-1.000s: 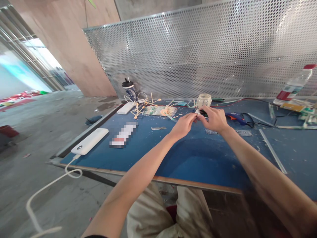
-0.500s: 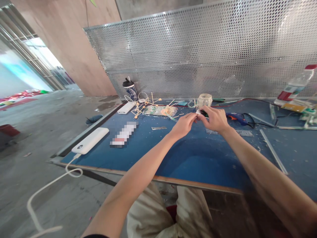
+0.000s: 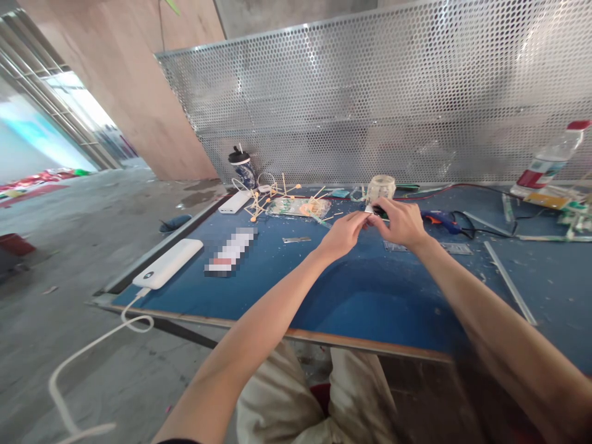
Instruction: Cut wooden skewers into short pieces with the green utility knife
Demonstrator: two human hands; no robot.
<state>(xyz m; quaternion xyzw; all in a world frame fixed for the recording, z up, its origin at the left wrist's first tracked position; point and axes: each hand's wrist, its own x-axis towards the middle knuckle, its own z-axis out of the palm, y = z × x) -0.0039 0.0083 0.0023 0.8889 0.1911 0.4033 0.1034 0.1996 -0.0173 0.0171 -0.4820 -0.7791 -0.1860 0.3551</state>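
My left hand (image 3: 346, 233) and my right hand (image 3: 401, 222) meet over the back half of the blue table, fingertips together and closed. Between them shows a small thing with a pale, silvery flat piece (image 3: 369, 209) and a dark part (image 3: 380, 212) under the right fingers; its kind is mostly hidden. Just behind the hands stands a clear jar (image 3: 382, 187). A flat metal blade (image 3: 296, 239) lies to the left of my left hand. To the right of my right hand rests a blue glue gun (image 3: 443, 221) with an orange trigger and black cord.
A stick model with orange joints (image 3: 268, 200) and a plastic packet (image 3: 296, 207) lie at the back. Power banks (image 3: 172, 262), a dark-lidded cup (image 3: 242, 166), a red-capped bottle (image 3: 550, 161) and a clear strip (image 3: 511, 283) stand or lie around. A perforated metal panel (image 3: 324, 98) rises behind.
Hardly anything differs. The pale piece between my fingers sits at a slightly different angle, and both hands keep their place.
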